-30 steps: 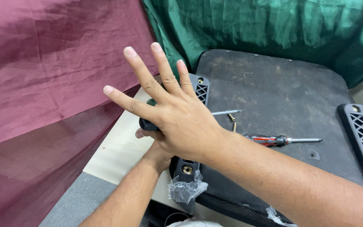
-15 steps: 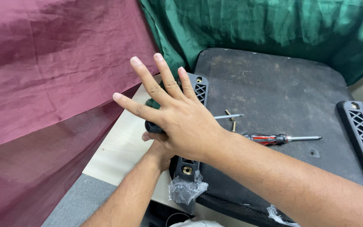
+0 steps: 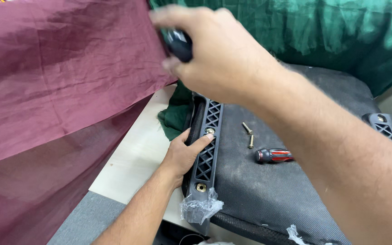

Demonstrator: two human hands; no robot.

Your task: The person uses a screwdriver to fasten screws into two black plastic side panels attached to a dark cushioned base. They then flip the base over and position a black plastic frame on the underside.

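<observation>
A maroon cloth (image 3: 55, 90) fills the left half of the view, hanging down over the edge of the pale desk (image 3: 134, 156); a green cloth (image 3: 323, 36) drapes across the top and right, with a fold of it lying on the desk beside the seat; a dark grey chair seat (image 3: 268, 190) lies flat on the desk, its fabric dusty, taking up the lower middle and right; the right hand (image 3: 218, 50) is raised close to the camera at the top, blurred, its fingers wrapped round a black tool handle (image 3: 179, 44), of which only the rounded end shows; a black latticed bracket (image 3: 207, 149) runs along the left edge of the seat, with a brass-coloured fitting near its middle and another near its lower end; the left hand (image 3: 184, 154) rests against this bracket, fingers curled round its outer edge and thumb laid across the lattice; a second black bracket (image 3: 384, 124) sits at the seat's right side; crumpled clear plastic wrap (image 3: 200, 208) clings to the first bracket's lower end; a red and black screwdriver handle (image 3: 273, 155) lies on the seat, partly hidden by the right forearm; two brass screws (image 3: 249, 134) lie just beside it, near the bracket.
</observation>
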